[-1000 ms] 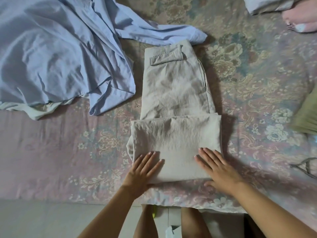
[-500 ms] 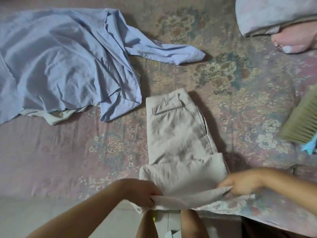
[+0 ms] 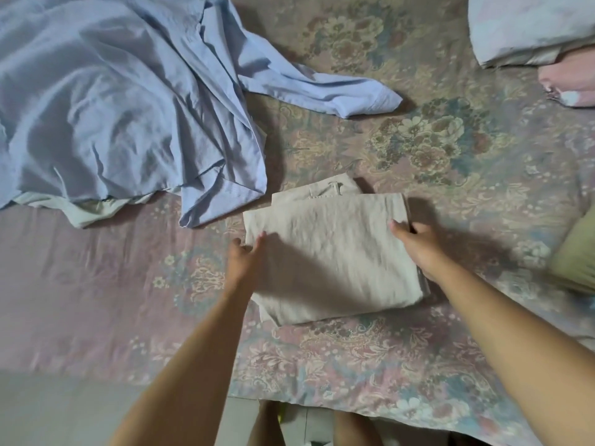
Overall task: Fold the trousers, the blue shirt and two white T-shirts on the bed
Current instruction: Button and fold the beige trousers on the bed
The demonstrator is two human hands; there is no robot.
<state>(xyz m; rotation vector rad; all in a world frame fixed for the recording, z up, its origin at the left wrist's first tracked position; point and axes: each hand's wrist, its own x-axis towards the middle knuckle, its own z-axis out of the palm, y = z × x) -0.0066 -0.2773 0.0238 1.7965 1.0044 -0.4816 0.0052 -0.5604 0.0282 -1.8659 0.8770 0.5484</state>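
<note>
The beige trousers (image 3: pixel 331 246) lie folded into a compact rectangle in the middle of the bed, with a strip of the waistband showing at the far edge. My left hand (image 3: pixel 246 252) grips the fold's left edge. My right hand (image 3: pixel 418 243) grips its right edge, thumb on top. The blue shirt (image 3: pixel 122 98) lies crumpled and unfolded at the upper left, one sleeve stretched out to the right. A pale white garment (image 3: pixel 87 209) pokes out from under the shirt's near edge.
The floral bedsheet (image 3: pixel 418 149) covers the bed; its near edge runs along the bottom with floor below. A pillow (image 3: pixel 528 27) and a pink item (image 3: pixel 570 82) sit at the upper right. A green object (image 3: pixel 576 255) lies at the right edge.
Both hands lifted the near folded part of the trousers and laid it forward over the upper part, making a shorter, thicker fold. The view has shifted toward the far side of the bed.
</note>
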